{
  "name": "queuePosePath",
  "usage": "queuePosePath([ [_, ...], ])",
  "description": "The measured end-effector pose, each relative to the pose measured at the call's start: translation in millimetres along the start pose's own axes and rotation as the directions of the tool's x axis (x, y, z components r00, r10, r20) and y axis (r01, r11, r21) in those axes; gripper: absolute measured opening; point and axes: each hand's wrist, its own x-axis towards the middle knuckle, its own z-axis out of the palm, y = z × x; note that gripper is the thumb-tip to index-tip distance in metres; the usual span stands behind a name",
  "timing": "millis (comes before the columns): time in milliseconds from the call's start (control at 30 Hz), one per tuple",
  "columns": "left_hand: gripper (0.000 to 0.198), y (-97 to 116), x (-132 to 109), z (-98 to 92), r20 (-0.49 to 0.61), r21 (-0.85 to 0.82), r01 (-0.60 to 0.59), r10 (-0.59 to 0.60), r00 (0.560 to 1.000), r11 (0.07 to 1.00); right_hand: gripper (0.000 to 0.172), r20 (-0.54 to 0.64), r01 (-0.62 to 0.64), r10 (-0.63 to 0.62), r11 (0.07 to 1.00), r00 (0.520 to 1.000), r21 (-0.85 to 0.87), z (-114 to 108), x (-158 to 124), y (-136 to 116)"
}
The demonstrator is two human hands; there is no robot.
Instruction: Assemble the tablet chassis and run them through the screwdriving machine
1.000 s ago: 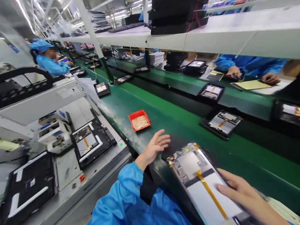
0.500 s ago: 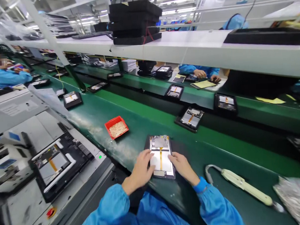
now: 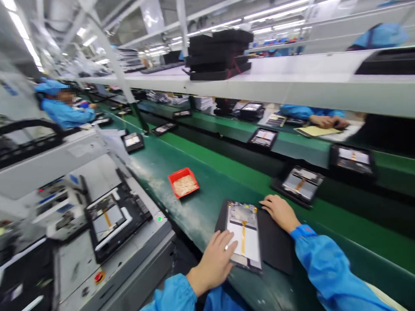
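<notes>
Left hand (image 3: 214,260), loosely spread, rests on an open-backed, silver-white rectangular tablet (image 3: 247,227) on the near green bench (image 3: 202,227); right hand (image 3: 280,212), fingers lightly bent, is at a flat black sheet (image 3: 276,246) (right of the tablet).

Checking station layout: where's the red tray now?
Head view, just left of centre: the red tray sits on the green surface, beyond and left of the open device under the left hand, right of the grey machine.

Strip lights (image 3: 18,26) shine above a white shelf (image 3: 294,91); the far wall (image 3: 325,18), blurred, seems grey.
</notes>
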Motion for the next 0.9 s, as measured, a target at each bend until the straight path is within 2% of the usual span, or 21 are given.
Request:
queuePosePath([
  [67,0.074,-1,1,-5.2,-0.008,-0.057,0.0,0.0,1.0,0.998,0.033,-0.066,0.012,-0.004,0.993,0.998,0.115,2,7,11],
  [133,0.075,0,3,-13.3,-0.075,-0.16,0.009,-0.022,0.997,0.987,0.039,-0.124,-0.098,0.138,0.954,0.983,0.284,0,9,9],
  [167,0.067,2,4,-18.3,-0.135,-0.232,0.03,-0.063,0.989,0.972,0.041,-0.108,-0.178,0.237,0.903,0.965,0.392,-3,7,1],
  [233,0.037,9,9,-29.5,-0.259,-0.392,0.106,-0.22,0.94,0.914,0.045,0.037,-0.317,0.379,0.713,0.925,0.625,-12,-5,-28],
  [300,0.015,17,16,-40.2,-0.322,-0.513,0.182,-0.385,0.865,0.839,0.045,0.225,-0.381,0.366,0.441,0.903,0.812,-20,-20,-69],
  [333,0.014,21,20,-44.4,-0.331,-0.541,0.202,-0.427,0.841,0.816,0.044,0.281,-0.396,0.351,0.319,0.893,0.861,-21,-26,-90],
  [400,0.015,27,29,-48.8,-0.342,-0.541,0.199,-0.43,0.836,0.817,0.042,0.359,-0.42,0.337,0.129,0.87,0.898,-19,-36,-124],
  [500,0.017,30,37,-46.3,-0.358,-0.481,0.177,-0.376,0.854,0.859,0.04,0.391,-0.415,0.336,-0.001,0.857,0.91,-8,-50,-154],
  [600,0.02,27,38,-40.1,-0.35,-0.446,0.188,-0.364,0.863,0.875,0.037,0.358,-0.374,0.34,-0.018,0.87,0.927,3,-58,-163],
  [700,0.02,24,38,-37.6,-0.312,-0.418,0.212,-0.358,0.88,0.883,0.035,0.302,-0.34,0.395,0.027,0.867,0.94,11,-61,-168],
  [767,0.02,23,39,-38.5,-0.293,-0.408,0.227,-0.362,0.885,0.884,0.033,0.24,-0.316,0.428,0.115,0.871,0.942,13,-62,-170],
  [900,0.02,20,41,-42.3,-0.258,-0.436,0.263,-0.399,0.88,0.861,0.021,0.07,-0.243,0.384,0.423,0.921,0.873,11,-66,-172],
])
